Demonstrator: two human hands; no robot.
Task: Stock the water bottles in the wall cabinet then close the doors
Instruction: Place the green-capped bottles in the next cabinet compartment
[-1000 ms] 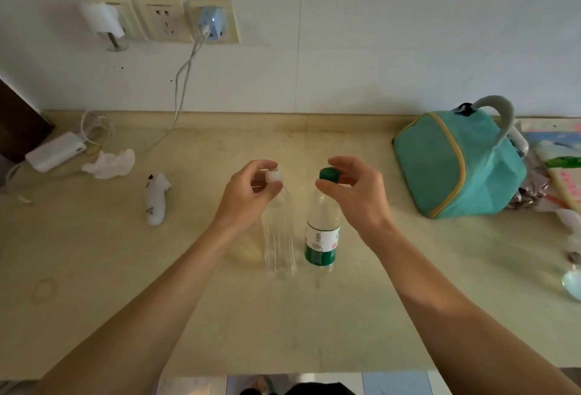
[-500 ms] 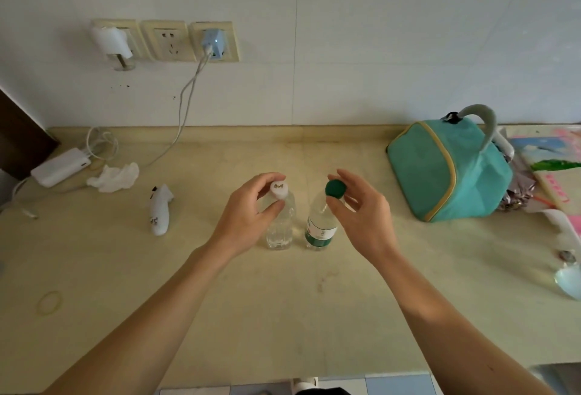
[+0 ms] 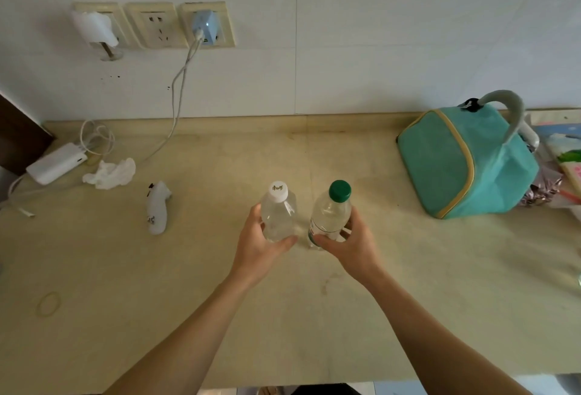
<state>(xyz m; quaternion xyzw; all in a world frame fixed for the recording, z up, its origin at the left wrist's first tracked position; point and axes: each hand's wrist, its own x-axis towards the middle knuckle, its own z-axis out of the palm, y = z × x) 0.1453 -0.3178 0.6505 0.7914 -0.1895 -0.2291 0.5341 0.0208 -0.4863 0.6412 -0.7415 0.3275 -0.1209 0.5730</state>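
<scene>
Soft, even, slightly greenish light fills the scene, moderately bright and without harsh glare. Faint, diffuse shadows lie on the countertop [image 3: 408, 284] beneath the forearms and beside the teal bag [image 3: 465, 162]. The wide-angle lens bows the counter's back edge and stretches the corners. The centre is fairly sharp; the far right edge turns soft and smeared.
</scene>
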